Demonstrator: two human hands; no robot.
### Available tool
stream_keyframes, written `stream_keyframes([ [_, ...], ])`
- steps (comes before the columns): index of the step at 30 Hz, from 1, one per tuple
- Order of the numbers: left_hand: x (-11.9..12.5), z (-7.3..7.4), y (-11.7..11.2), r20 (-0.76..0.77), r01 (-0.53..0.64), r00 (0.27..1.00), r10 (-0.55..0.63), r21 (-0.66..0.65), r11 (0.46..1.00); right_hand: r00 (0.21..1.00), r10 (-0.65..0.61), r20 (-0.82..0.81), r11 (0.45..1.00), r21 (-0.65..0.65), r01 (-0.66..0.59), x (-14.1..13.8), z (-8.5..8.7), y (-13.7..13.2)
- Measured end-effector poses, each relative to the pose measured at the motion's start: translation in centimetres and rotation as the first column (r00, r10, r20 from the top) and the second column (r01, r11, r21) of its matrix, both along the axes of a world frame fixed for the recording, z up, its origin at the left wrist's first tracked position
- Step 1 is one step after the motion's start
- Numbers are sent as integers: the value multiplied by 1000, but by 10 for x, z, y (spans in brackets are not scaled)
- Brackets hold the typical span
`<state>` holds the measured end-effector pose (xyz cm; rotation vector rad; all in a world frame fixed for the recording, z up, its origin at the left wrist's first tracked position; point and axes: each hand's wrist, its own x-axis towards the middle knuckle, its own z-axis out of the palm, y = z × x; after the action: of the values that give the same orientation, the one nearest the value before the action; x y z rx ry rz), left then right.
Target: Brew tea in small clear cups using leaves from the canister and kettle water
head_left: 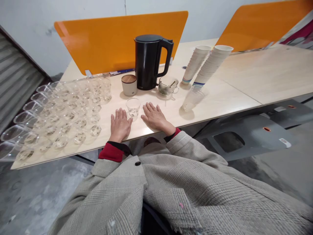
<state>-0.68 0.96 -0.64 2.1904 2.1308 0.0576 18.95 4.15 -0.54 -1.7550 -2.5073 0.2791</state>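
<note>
Left of a tall, glossy black kettle (146,62) on the pale, wood-look worktop (244,73) stand rows of clear, tapered cups (80,137); right of it, stacked white paper cups (207,67). In front of the kettle, the left hand (120,125) and right hand (154,116) lie open, palms down, gripping nothing. Between their fingertips stands a single small, clear, flared cup (133,107), apparently plastic: probably light, thin-walled, easily tipped, best held around its wall below the rim.

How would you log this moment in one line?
Left hand: palm down on table; right hand: palm down on table; clear cup: upright, between hands; black kettle: behind cup
</note>
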Motion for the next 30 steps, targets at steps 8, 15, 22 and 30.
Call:
stream_keyframes([
  [8, 0, -1, -1, 13, 0, 1000, 0, 24, 1000, 1000, 0, -3, 1000, 9, 0, 0, 0, 0],
  [15, -1, -3, 0, 5, 10, 1000, -10, 32, 999, 1000, 3, 2, 1000, 14, -3, 0, -2, 0],
  [22, 0, -2, -1, 26, 7, 1000, -8, 23, 1000, 1000, 1, 8, 1000, 14, -1, 0, -3, 2],
  [30, -3, -6, 1, 39, 7, 999, -8, 41, 999, 1000, 8, 9, 1000, 21, -8, 0, -5, 2],
])
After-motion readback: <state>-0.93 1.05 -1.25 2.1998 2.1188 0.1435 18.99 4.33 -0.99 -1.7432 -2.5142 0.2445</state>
